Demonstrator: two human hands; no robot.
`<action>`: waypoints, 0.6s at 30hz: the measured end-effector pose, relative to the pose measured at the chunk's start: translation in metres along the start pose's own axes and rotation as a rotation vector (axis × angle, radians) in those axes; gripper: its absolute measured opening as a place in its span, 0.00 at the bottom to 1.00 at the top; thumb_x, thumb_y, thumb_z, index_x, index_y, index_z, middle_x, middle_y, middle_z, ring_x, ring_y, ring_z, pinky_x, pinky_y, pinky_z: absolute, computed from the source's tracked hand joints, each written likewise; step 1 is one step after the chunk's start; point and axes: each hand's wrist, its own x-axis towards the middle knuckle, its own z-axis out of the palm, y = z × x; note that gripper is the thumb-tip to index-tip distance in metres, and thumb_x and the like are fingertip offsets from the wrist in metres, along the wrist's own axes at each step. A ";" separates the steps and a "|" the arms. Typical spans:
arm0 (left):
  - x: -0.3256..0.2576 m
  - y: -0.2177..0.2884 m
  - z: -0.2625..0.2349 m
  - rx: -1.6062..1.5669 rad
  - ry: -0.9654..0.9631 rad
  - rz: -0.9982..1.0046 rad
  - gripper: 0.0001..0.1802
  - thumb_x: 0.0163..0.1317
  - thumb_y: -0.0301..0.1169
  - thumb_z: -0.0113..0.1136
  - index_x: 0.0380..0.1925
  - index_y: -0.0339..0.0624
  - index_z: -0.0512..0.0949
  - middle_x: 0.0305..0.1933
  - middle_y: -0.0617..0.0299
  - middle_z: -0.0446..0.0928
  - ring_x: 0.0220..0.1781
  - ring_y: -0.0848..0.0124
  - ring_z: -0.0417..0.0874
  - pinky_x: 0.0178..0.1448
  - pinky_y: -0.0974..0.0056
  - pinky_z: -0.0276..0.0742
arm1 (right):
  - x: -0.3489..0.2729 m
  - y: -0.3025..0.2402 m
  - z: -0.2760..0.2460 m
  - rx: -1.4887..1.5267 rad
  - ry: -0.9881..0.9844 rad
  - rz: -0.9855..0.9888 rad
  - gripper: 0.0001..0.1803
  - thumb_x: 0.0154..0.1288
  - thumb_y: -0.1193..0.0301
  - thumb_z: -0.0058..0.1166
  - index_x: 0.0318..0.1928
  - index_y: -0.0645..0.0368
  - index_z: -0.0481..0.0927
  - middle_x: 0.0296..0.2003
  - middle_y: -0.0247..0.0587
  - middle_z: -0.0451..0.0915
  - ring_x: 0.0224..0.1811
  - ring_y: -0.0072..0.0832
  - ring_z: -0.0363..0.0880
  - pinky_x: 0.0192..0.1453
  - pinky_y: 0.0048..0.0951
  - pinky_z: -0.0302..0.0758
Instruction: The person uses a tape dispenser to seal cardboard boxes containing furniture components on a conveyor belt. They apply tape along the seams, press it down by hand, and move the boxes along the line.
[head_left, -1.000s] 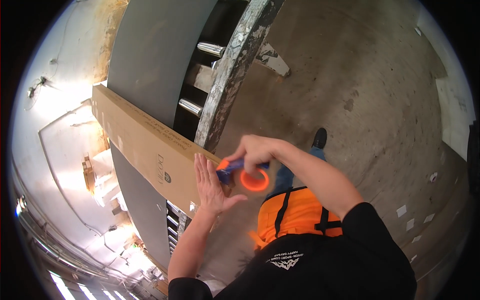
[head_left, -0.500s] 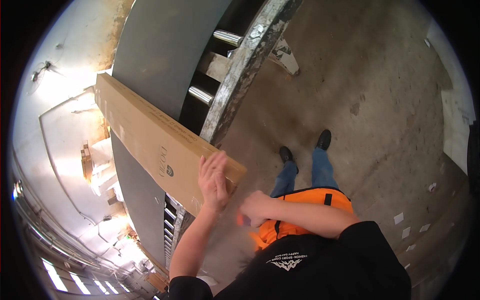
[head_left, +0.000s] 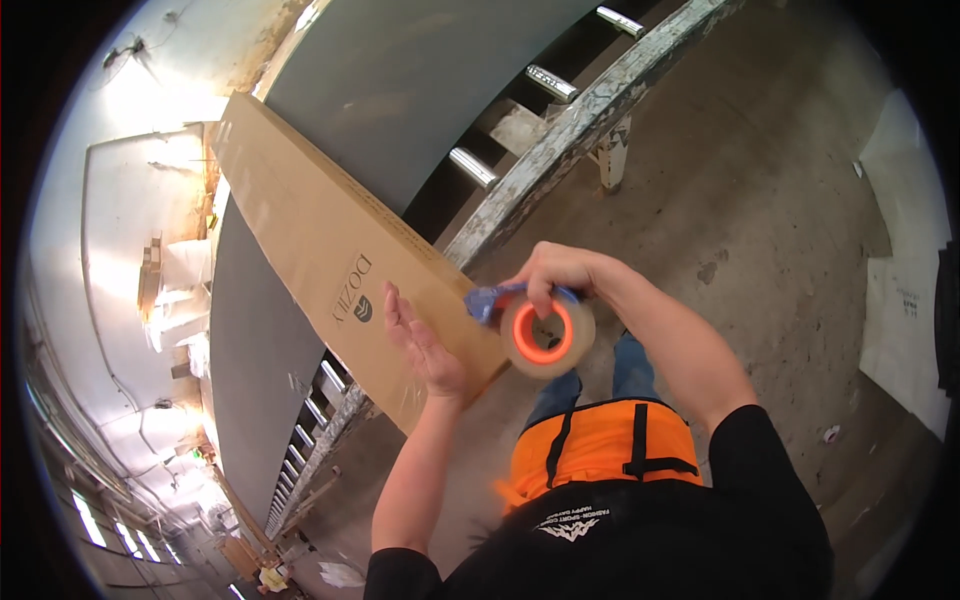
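A long brown cardboard box (head_left: 310, 225) lies across the conveyor, its near end jutting past the rail toward me. Against the box's top face near that end is my left hand (head_left: 425, 345), fingers stretched out and holding nothing. My right hand (head_left: 555, 272) grips a tape dispenser (head_left: 487, 302) with a blue head, which carries a roll of clear tape (head_left: 518, 360) on an orange core. The dispenser's head is close to the end of the box; whether it touches the cardboard I cannot tell.
A dark grey conveyor belt (head_left: 400, 90) runs under the box, with metal rollers (head_left: 472, 168) along a worn white side rail (head_left: 560, 160). A rail leg (head_left: 612, 155) stands on the concrete floor (head_left: 760, 200). White panels (head_left: 905, 340) lean at the far right.
My right hand has come up from my waist with the tape dispenser to the box's near end. My left hand has shifted slightly, still at the box. The view has turned.
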 end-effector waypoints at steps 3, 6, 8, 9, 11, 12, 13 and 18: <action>0.000 -0.002 -0.010 -0.035 -0.004 -0.004 0.29 0.78 0.41 0.36 0.71 0.35 0.52 0.79 0.46 0.48 0.82 0.55 0.46 0.82 0.51 0.37 | -0.043 0.032 0.025 -0.086 -0.052 -0.036 0.36 0.32 0.82 0.57 0.52 0.58 0.86 0.33 0.34 0.86 0.29 0.15 0.77 0.34 0.20 0.75; 0.003 0.006 -0.019 -0.088 -0.026 -0.015 0.29 0.77 0.42 0.37 0.71 0.35 0.54 0.79 0.47 0.49 0.82 0.55 0.46 0.82 0.50 0.38 | -0.088 0.103 0.076 0.054 -0.087 -0.027 0.36 0.36 0.76 0.62 0.55 0.49 0.86 0.32 0.34 0.86 0.28 0.16 0.77 0.34 0.21 0.75; 0.008 0.020 -0.010 -0.144 -0.045 -0.020 0.29 0.77 0.42 0.38 0.70 0.34 0.56 0.79 0.47 0.50 0.82 0.55 0.47 0.82 0.50 0.39 | -0.095 0.126 0.119 0.090 0.030 -0.097 0.38 0.38 0.77 0.61 0.58 0.48 0.84 0.31 0.34 0.86 0.29 0.16 0.77 0.38 0.21 0.76; 0.014 0.035 -0.001 -0.004 -0.282 0.065 0.26 0.76 0.42 0.39 0.65 0.35 0.62 0.74 0.47 0.57 0.79 0.55 0.53 0.81 0.50 0.42 | -0.090 0.129 0.132 0.071 0.077 -0.099 0.39 0.37 0.77 0.61 0.59 0.50 0.82 0.35 0.33 0.86 0.33 0.16 0.78 0.42 0.22 0.76; 0.025 0.066 0.015 0.288 -0.736 0.269 0.23 0.74 0.43 0.42 0.56 0.38 0.74 0.65 0.46 0.71 0.74 0.55 0.65 0.80 0.50 0.48 | -0.070 0.127 0.154 -0.042 0.182 -0.154 0.40 0.37 0.74 0.63 0.61 0.52 0.81 0.35 0.37 0.87 0.35 0.16 0.78 0.45 0.23 0.76; 0.021 0.075 0.015 0.453 -0.948 0.371 0.23 0.73 0.43 0.43 0.52 0.40 0.80 0.61 0.45 0.78 0.71 0.55 0.71 0.79 0.50 0.50 | -0.064 0.117 0.167 -0.098 0.280 -0.138 0.37 0.35 0.71 0.65 0.56 0.55 0.84 0.32 0.42 0.86 0.31 0.21 0.80 0.41 0.25 0.78; 0.014 0.077 0.021 0.444 -0.961 0.389 0.23 0.73 0.43 0.43 0.52 0.40 0.80 0.61 0.45 0.78 0.71 0.55 0.71 0.79 0.50 0.50 | -0.059 0.104 0.169 -0.241 0.305 -0.171 0.31 0.37 0.68 0.65 0.50 0.56 0.86 0.31 0.44 0.86 0.33 0.27 0.83 0.41 0.29 0.79; 0.017 0.076 0.024 1.407 -1.662 0.120 0.25 0.64 0.51 0.52 0.38 0.42 0.87 0.46 0.50 0.85 0.55 0.58 0.83 0.71 0.55 0.65 | -0.006 0.083 0.244 -1.562 0.005 -0.161 0.13 0.39 0.70 0.63 0.31 0.48 0.88 0.31 0.35 0.87 0.37 0.31 0.86 0.38 0.36 0.81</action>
